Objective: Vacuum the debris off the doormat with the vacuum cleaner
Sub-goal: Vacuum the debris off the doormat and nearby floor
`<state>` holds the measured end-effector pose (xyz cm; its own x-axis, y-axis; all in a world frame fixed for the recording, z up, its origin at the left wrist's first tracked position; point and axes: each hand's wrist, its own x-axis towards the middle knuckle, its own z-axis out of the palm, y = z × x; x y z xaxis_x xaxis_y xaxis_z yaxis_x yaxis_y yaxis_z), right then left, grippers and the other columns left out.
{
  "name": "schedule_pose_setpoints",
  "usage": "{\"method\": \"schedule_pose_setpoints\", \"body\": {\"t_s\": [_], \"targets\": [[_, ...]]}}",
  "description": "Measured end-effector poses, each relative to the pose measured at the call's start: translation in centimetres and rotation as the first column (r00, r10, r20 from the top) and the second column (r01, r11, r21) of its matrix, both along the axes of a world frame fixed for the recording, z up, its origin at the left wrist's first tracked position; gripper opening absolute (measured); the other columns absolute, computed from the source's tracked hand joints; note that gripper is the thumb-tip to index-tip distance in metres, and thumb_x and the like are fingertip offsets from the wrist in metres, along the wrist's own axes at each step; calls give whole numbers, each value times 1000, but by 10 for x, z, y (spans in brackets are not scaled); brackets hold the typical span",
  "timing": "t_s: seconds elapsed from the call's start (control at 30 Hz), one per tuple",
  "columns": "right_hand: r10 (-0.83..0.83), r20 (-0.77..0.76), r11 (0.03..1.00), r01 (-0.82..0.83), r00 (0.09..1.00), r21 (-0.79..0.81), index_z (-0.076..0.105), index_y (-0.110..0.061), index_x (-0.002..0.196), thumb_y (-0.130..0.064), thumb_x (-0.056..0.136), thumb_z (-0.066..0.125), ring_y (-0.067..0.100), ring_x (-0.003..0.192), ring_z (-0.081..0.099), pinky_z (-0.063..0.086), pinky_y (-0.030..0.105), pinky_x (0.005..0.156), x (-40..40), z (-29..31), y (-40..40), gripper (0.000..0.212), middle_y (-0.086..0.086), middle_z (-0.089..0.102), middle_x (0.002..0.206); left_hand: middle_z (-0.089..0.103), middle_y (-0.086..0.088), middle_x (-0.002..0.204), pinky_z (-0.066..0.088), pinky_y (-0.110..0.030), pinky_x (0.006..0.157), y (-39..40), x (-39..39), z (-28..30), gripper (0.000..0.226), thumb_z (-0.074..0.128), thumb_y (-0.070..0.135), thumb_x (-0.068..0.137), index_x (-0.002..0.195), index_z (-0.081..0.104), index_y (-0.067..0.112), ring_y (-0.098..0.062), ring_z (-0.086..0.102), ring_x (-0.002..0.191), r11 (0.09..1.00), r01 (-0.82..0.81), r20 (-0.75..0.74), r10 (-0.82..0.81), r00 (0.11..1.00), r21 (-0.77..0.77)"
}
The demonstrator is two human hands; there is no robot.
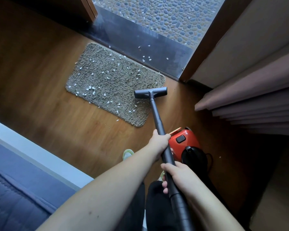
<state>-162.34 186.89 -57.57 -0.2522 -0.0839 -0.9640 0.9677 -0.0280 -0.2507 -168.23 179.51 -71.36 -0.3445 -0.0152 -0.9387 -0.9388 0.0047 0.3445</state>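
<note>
At the mat's (114, 82) right edge, our nozzle (150, 92) rests half on the pile.
Left hand (158, 140) and right hand (177, 175) both wrap the stiff wand (157, 117); we judge it light, the scraps (90, 88) lighter, the mat prone to sliding.

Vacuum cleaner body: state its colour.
Red vacuum cleaner body with a black rear, clearest in the head view.

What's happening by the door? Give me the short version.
A person is vacuuming a grey doormat in front of an open doorway. The left hand and right hand both grip the dark wand. Its floor head sits at the mat's right edge. White debris is scattered across most of the mat, with more on the threshold. The red vacuum body sits on the wood floor beside the person's feet.
</note>
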Motion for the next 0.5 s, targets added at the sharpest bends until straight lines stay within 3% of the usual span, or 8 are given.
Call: {"method": "schedule_pose_setpoints", "body": {"t_s": [0.13, 0.27, 0.4, 0.5], "targets": [[-67, -13, 997, 67, 998, -32, 48, -4, 93, -9, 96, 53, 15, 38, 50, 44, 22, 37, -28, -8, -11, 8, 16, 50, 71, 49, -14, 79, 50, -29, 44, -9, -34, 2, 42, 53, 15, 92, 130, 35, 11, -21, 55, 43, 999, -23, -42, 24, 999, 34], [-91, -27, 995, 90, 996, -39, 51, -4, 99, -12, 95, 54, 14, 40, 52, 45, 23, 39, -58, -20, -16, 9, 15, 52, 72, 48, -17, 77, 50, -28, 46, -13, -63, -1, 25, 50, 10, 97, 117, 35, 11, -23, 57, 49, 998, -38, -65, 41, 997, 53], [-157, 29, 985, 158, 987, -65, 51, -5, 96, -15, 95, 55, 12, 37, 52, 46, 21, 38, -85, -31, -21, 11, 11, 51, 70, 50, -19, 73, 49, -26, 39, -16, -89, -4, 21, 48, 8, 99, 113, 33, 9, -21, 57, 39, 998, -38, -53, 40, 998, 49], [-177, 65, 980, 182, 982, -79, 51, -7, 94, -17, 95, 55, 12, 37, 52, 45, 20, 37, -94, -36, -25, 11, 10, 50, 68, 47, -19, 76, 47, -24, 34, -18, -99, -5, 18, 46, 5, 99, 111, 33, 8, -25, 56, 51, 999, -12, -54, 13, 998, 32]]}}
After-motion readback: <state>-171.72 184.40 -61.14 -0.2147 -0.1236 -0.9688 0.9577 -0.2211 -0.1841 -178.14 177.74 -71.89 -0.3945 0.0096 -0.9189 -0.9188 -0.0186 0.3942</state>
